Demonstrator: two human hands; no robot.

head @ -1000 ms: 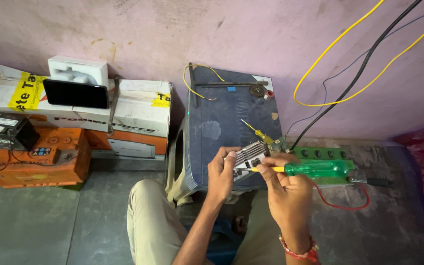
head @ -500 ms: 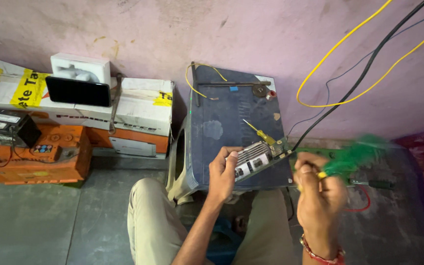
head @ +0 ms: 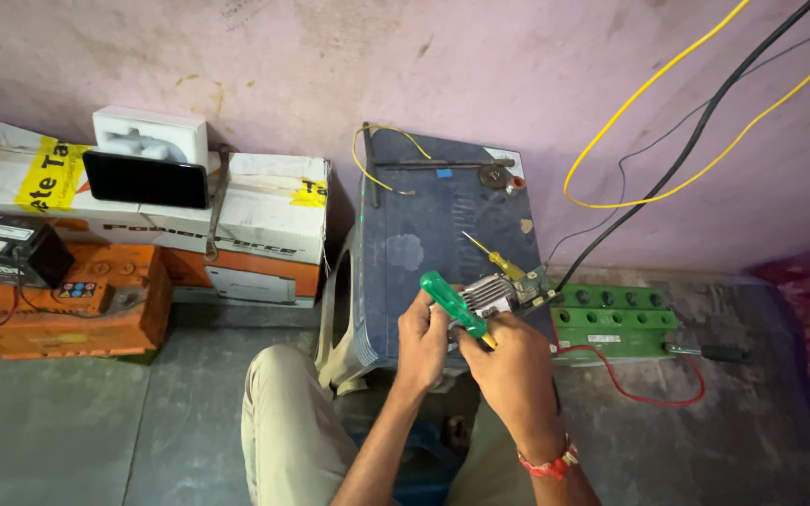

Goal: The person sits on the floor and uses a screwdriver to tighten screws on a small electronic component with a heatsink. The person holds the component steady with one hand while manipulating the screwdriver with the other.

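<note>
- Centre of the frame: the left hand (head: 421,339) grips a small finned metal part (head: 486,296) resting on a dark blue-grey case (head: 433,234).
- The right hand (head: 516,365) clasps a green-handled screwdriver (head: 456,306), its long axis slanting from upper left to lower right, crossing just left of the part.
- A green battery (head: 616,319) sits right, on the floor.

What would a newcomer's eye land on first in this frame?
Probably the green-handled screwdriver at centre, gripped in the right hand beside the left hand, which steadies a small finned grey metal part on the dark blue box-shaped case. Next, the bright yellow wires looping across the pink wall at upper right, and the orange battery at left.
</note>
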